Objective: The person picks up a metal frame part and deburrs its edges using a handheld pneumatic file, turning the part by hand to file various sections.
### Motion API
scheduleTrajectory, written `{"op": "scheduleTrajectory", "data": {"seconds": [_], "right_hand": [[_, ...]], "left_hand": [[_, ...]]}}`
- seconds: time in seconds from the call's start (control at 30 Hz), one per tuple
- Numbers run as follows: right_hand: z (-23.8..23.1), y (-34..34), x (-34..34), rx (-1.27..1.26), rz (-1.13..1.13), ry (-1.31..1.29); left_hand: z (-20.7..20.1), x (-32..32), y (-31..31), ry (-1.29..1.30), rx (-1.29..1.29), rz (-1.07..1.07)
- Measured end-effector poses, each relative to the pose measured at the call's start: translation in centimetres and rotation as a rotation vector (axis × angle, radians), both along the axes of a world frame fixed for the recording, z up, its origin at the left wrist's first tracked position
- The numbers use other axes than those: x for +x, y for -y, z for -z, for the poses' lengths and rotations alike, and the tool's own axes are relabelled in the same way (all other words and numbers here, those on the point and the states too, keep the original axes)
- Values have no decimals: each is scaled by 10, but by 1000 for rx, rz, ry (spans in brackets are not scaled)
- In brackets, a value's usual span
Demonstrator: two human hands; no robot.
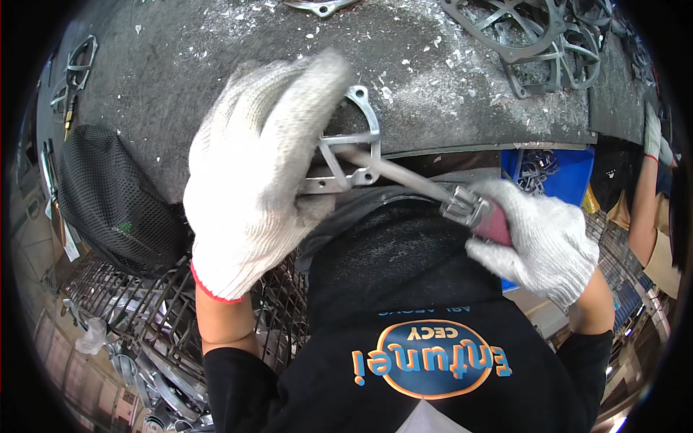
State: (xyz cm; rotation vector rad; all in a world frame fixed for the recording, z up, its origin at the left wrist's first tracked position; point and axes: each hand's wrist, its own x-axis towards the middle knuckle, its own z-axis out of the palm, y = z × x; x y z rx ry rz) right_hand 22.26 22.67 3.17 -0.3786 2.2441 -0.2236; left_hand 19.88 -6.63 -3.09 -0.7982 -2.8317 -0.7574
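Observation:
My left hand, in a white knit glove, grips a silver cast-metal bracket with a curved rim, struts and screw holes. It is held at the bench's near edge, and the glove covers its left part. In my right hand, also gloved, is a hand tool with a long metal shaft, a metal collar and a red handle. The shaft's far end reaches in among the struts of the bracket. Its tip is hard to make out.
Pale shavings lie over the dark bench. More metal brackets are piled at the far right. A blue bin holds small metal pieces. On the left are a black mesh bag and a wire basket. Another person's arm shows at the right.

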Motion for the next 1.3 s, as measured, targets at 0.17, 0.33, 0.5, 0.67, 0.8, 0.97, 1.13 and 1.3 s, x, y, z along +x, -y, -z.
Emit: {"op": "scheduleTrajectory", "data": {"seconds": [0.17,0.33,0.5,0.67,0.8,0.97,1.13,1.3], "right_hand": [[1,0,4,-81,41,4],[-19,1,-1,140,-38,-218],[-32,-1,-15,138,-205,-429],[-36,-2,-20,156,-324,-654],[-34,2,-18,198,-206,-476],[-32,-2,-21,99,-155,-494],[-27,0,-6,206,-173,-366],[-17,0,-5,15,-40,-402]], "left_hand": [[-4,3,-2,-56,-16,3],[-35,-11,-17,-110,-161,26],[-51,-21,-36,-229,-400,119],[-57,-27,-43,-272,-377,190],[-60,-30,-41,-291,-388,202],[-61,-30,-41,-300,-401,228],[-60,-31,-46,-190,-394,190],[-65,-20,-39,-106,-467,20]]}}
